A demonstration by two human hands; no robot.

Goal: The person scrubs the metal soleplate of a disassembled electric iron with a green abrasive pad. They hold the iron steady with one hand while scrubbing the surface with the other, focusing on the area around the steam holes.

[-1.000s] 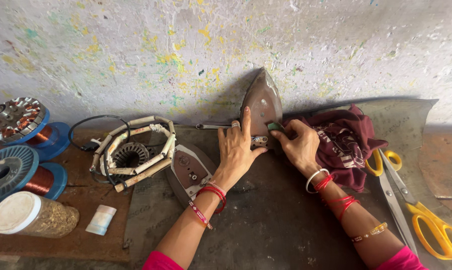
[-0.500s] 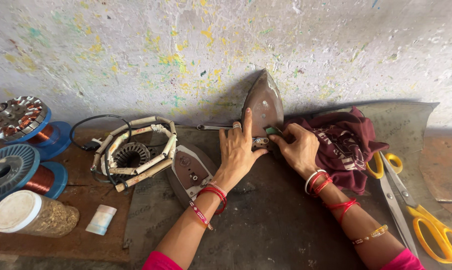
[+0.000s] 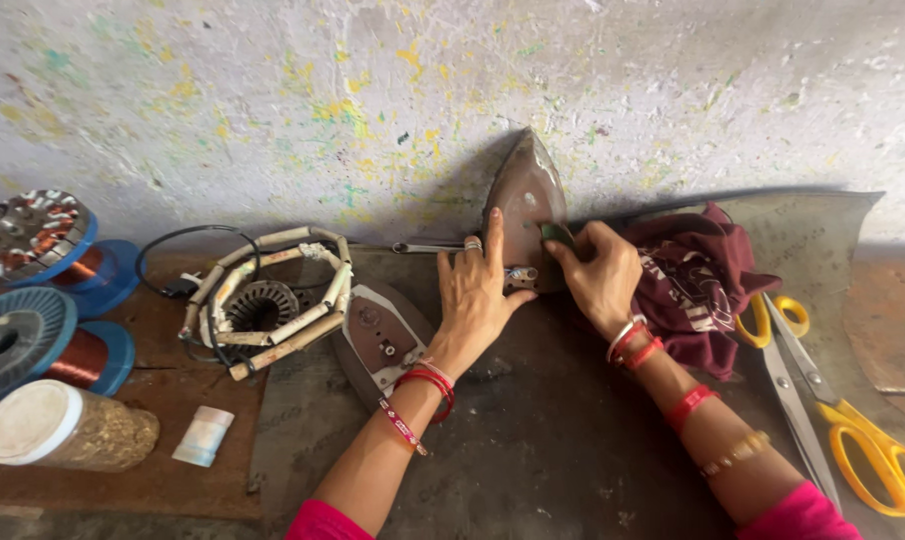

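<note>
We see a dark sheet (image 3: 533,470) spread over the table (image 3: 153,400), and on it, against the paint-flecked wall (image 3: 373,90), stands the iron soleplate (image 3: 526,195). It is a flat brown metal plate, set upright on its broad end, its long axis vertical and its pointed tip aimed up along the wall.

To the right of the soleplate lies a crumpled maroon cloth (image 3: 708,285), and beyond that a pair of yellow-handled scissors (image 3: 833,410), blades pointing toward the wall. Just left of the soleplate's foot a grey iron body part (image 3: 381,335) lies flat, with a thin spanner (image 3: 428,247) near the wall above it. Further left sits a wound stator ring (image 3: 263,300) wrapped in pale sleeving, then two blue spools of copper wire (image 3: 33,345) and a finned rotor (image 3: 28,225).

The one container, far left of the soleplate, is a clear jar (image 3: 68,428) lying on its side with a white lid, filled with fine brownish grains. A small white roll (image 3: 203,435) lies beside it.

Our left hand (image 3: 473,295) rests flat against the lower face of the soleplate, fingers (image 3: 493,235) stretched open, gripping nothing. Our right hand (image 3: 598,275) has its fingers (image 3: 573,255) closed on a small dark green piece (image 3: 558,235) held at the soleplate's right edge.
</note>
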